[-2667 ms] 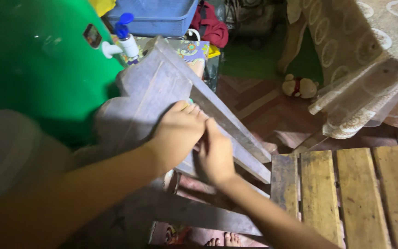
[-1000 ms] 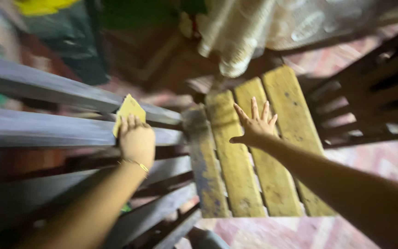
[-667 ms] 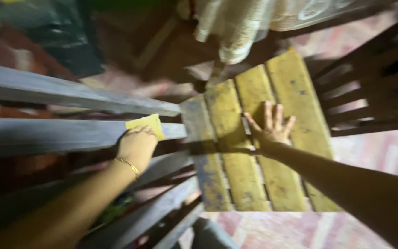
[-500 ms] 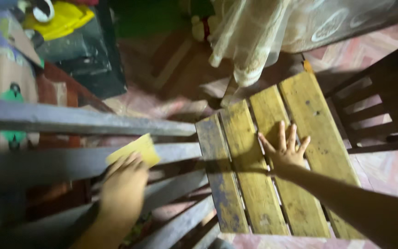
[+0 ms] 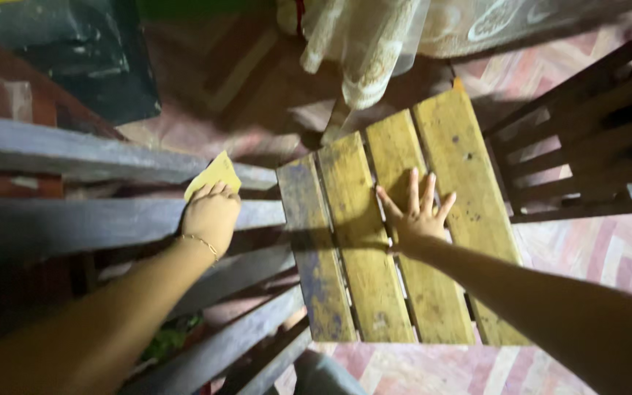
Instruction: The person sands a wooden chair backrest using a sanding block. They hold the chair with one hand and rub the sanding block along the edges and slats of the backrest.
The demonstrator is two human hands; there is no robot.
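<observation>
Head: curtain [image 5: 363,51] – dark chair [image 5: 587,139] beside

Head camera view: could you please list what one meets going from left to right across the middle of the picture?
Grey wooden rails → left hand with yellow sheet → yellow slatted seat → right hand → dark wooden chair.

No packages, labels, signs or screens are in view — nothing boxed, wrapped, tagged or printed can be made out anywhere in the picture.
</observation>
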